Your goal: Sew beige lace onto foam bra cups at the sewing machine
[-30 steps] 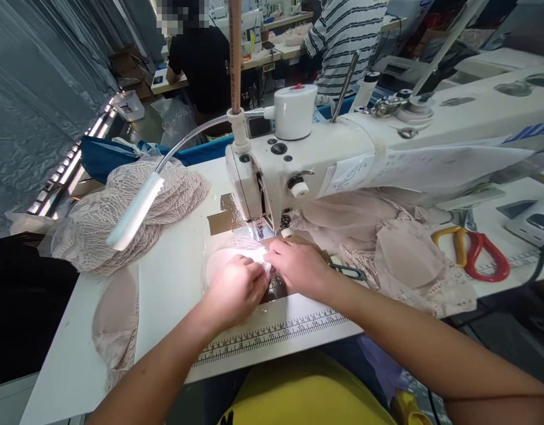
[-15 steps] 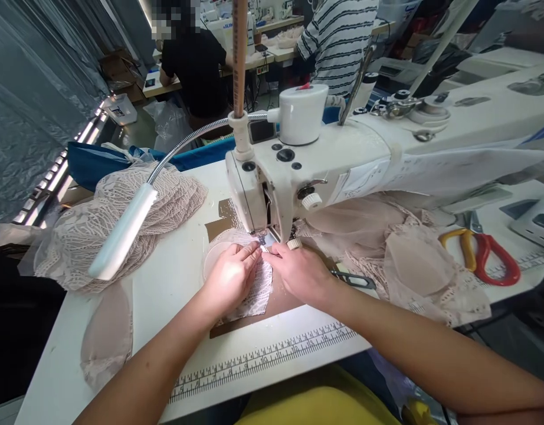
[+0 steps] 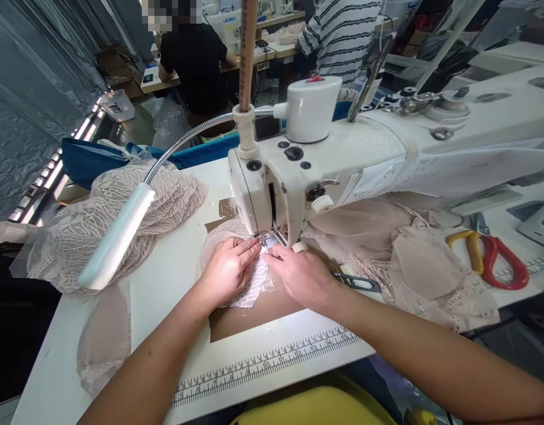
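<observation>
A pale pink lace piece (image 3: pixel 249 288) lies under the needle area of a white sewing machine (image 3: pixel 360 136), its free end pointing toward me. My left hand (image 3: pixel 230 265) presses on it from the left, fingers together, their tips beside the presser foot (image 3: pixel 264 239). Just right of the foot, my right hand (image 3: pixel 301 271) pinches the lace edge between thumb and forefinger; the fingertips partly cover the grip. A rounded beige sheer part (image 3: pixel 212 245) of the work shows behind my left hand. Lamp light falls on both hands.
Stacked lace pieces (image 3: pixel 166 203) lie left under a lamp (image 3: pixel 117 236). More beige pieces (image 3: pixel 426 265), red-and-yellow-handled scissors (image 3: pixel 504 262) and a dark thread snipper (image 3: pixel 358 282) are at right. A ruler strip (image 3: pixel 263 366) runs along the front edge. Two people sit or stand beyond.
The lace has moved away from me under the foot, so its near end is shorter and shifted left. Both hands stay close to the needle. The view has shifted slightly.
</observation>
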`<control>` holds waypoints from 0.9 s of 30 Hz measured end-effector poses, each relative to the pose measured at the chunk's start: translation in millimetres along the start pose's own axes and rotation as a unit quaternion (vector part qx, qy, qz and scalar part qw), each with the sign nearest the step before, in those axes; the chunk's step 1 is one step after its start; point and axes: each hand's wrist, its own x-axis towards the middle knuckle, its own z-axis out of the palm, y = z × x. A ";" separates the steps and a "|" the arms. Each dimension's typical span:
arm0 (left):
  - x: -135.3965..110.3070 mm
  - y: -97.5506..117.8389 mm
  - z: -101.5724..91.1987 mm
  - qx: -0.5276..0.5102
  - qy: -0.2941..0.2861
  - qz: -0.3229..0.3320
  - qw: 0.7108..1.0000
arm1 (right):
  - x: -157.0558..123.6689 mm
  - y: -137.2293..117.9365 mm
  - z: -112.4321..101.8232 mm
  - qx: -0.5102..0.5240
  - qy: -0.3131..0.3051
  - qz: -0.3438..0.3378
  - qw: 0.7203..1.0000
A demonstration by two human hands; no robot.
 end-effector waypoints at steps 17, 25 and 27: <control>-12.8 17.3 -2.8 0.102 -0.011 -0.142 0.985 | -5.1 6.0 26.0 -0.019 0.129 -0.022 0.991; -43.3 28.5 -20.1 0.136 -0.053 -0.208 0.967 | -1.0 15.8 40.4 -0.021 0.214 -0.081 0.973; -44.2 29.6 -16.1 0.140 -0.051 -0.222 0.964 | -0.9 16.6 41.7 -0.025 0.213 -0.083 0.973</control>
